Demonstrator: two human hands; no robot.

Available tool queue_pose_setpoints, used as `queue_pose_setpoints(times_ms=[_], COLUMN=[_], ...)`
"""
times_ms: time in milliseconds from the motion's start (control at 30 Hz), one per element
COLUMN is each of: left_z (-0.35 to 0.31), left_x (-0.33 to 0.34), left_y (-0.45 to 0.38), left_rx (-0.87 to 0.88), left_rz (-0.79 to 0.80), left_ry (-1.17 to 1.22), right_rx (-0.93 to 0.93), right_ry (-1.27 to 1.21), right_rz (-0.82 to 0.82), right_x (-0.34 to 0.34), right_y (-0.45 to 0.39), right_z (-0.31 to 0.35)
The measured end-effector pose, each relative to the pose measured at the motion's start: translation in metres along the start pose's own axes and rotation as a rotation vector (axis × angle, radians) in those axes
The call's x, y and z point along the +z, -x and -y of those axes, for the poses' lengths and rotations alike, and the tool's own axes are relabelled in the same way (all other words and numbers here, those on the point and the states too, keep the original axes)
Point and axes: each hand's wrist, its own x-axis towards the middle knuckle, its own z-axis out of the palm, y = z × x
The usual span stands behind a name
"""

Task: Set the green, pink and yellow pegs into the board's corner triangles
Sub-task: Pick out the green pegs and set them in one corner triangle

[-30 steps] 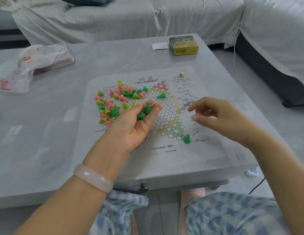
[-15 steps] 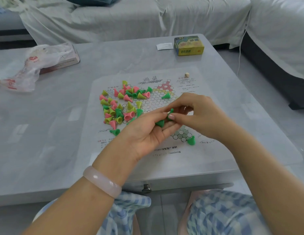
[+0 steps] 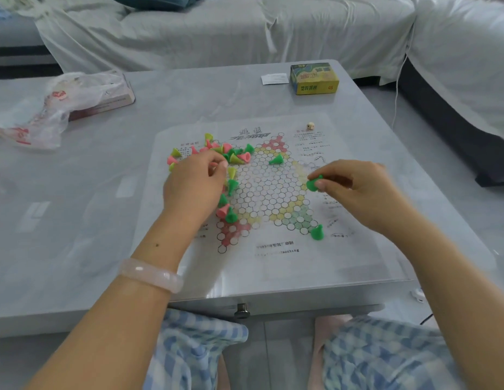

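A paper star board of printed circles lies on the grey table. A heap of green, pink and yellow pegs covers its left side. My left hand hovers palm down over that heap with fingers curled; whether it holds a peg is hidden. My right hand pinches a green peg above the board's right edge. One green peg stands at the tip of the near right green triangle. Another green peg lies on its side near the far red triangle.
A small die sits beyond the board. A yellow-green box and a white slip lie at the table's far right. A crumpled plastic bag over a flat box is at far left. A covered sofa runs behind.
My right hand took a green peg from my left palm and carried it right. My left hand turned palm down and moved back over the peg heap.
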Motion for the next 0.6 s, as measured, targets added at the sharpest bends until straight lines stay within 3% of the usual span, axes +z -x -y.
queue_pose_setpoints(times_ms=[233, 367, 600], left_z=[0.007, 0.005, 0.001], left_x=[0.014, 0.019, 0.018], left_y=[-0.007, -0.009, -0.005], left_rx=[0.102, 0.131, 0.105], left_rz=[0.108, 0.119, 0.052], left_ry=[-0.344, -0.395, -0.310], right_rx=[-0.013, -0.004, -0.024], right_ry=[0.122, 0.163, 0.224], right_rz=[0.163, 0.158, 0.287], right_x=[0.003, -0.003, -0.002], right_y=[0.005, 0.005, 0.005], right_z=[-0.009, -0.013, -0.012])
